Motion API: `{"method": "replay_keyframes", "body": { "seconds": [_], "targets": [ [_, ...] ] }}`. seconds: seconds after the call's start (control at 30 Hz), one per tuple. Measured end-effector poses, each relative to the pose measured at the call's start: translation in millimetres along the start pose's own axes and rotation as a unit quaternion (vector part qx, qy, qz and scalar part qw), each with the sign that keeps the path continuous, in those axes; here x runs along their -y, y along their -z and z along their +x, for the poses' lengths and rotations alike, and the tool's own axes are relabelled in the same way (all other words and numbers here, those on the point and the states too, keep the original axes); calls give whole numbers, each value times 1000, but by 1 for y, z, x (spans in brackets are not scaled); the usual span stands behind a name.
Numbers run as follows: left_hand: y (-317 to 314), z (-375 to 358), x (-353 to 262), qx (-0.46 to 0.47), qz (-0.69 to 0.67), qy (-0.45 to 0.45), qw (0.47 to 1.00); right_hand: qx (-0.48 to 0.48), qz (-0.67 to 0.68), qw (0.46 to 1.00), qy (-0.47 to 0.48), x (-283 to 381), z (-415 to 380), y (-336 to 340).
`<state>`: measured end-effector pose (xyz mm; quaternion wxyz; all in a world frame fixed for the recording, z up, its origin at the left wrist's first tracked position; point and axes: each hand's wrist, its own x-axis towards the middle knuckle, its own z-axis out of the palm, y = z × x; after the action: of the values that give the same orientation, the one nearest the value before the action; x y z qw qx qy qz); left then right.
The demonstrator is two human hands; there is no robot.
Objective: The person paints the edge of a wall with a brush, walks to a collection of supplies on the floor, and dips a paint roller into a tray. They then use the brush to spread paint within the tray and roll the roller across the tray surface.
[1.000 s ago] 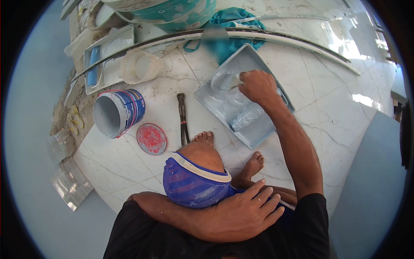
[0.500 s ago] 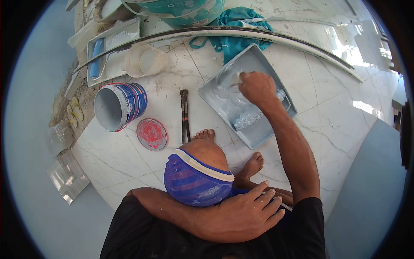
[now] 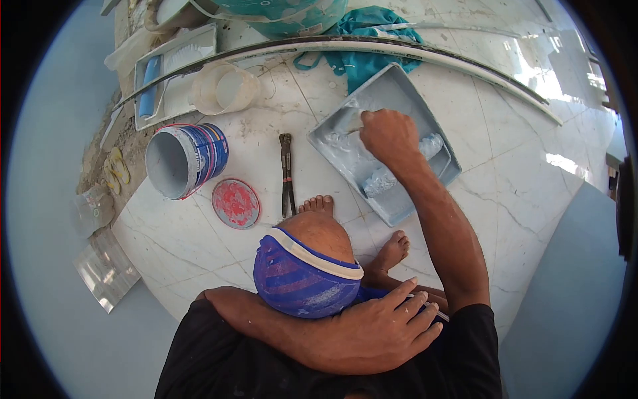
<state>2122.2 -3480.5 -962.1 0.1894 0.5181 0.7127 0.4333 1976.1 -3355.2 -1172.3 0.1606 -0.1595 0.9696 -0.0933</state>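
Observation:
My right hand (image 3: 391, 135) is closed over the grey paint tray (image 3: 435, 113), its fingers wrapped round a small pale, paint-covered tool (image 3: 354, 124). The tool's end is at the wet light-blue paint near the tray's left side; its kind is not clear. Beside my wrist, a paint roller (image 3: 389, 178) coated in the same paint lies in the tray, partly hidden by my forearm. My left hand (image 3: 392, 329) rests across my lap with its fingers spread and holds nothing. Blue cloth with a white band (image 3: 312, 253) covers my bent knee.
Left of the tray lie pincers (image 3: 286, 173), a red-smeared lid (image 3: 236, 203) and a tipped blue paint bucket (image 3: 169, 163). Farther back are a white bucket (image 3: 229, 90), another roller tray (image 3: 199, 46), a long curved-looking strip (image 3: 458, 56) and a teal cloth (image 3: 372, 26).
My right hand has shifted slightly left over the tray with the pale tool. My left hand stays where it was, and the whole view has tilted a little.

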Motion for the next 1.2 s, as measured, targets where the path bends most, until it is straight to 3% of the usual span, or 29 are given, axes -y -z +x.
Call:
{"method": "replay_keyframes", "body": {
  "seconds": [0.17,0.27,0.47,0.53,0.63,0.77,0.97,1.03,1.2],
  "targets": [
    [-1,-2,1,-3,10,5,1000,28,-17,997,66,0,-4,9],
    [0,-2,0,2,0,-1,1000,-4,-40,999,18,-3,-7,8],
    [2,-2,-3,-4,-1,9,1000,83,-33,994,67,-10,-20,7],
    [2,-3,-4,2,-8,5,1000,-5,-55,998,35,-19,-25,9],
    [2,-3,-4,-3,-15,3,1000,66,-41,995,58,-25,-40,21],
    [4,-7,0,3,-16,4,1000,7,-55,998,11,-48,-47,18],
    [1,-7,0,4,-20,-3,1000,48,-65,996,40,-71,-66,21],
    [1,-8,0,2,-23,2,1000,10,-77,997,-17,-81,-79,32],
    [5,-6,-1,6,-23,6,1000,-7,-2,1000,29,-81,-135,45]
  ]
}}
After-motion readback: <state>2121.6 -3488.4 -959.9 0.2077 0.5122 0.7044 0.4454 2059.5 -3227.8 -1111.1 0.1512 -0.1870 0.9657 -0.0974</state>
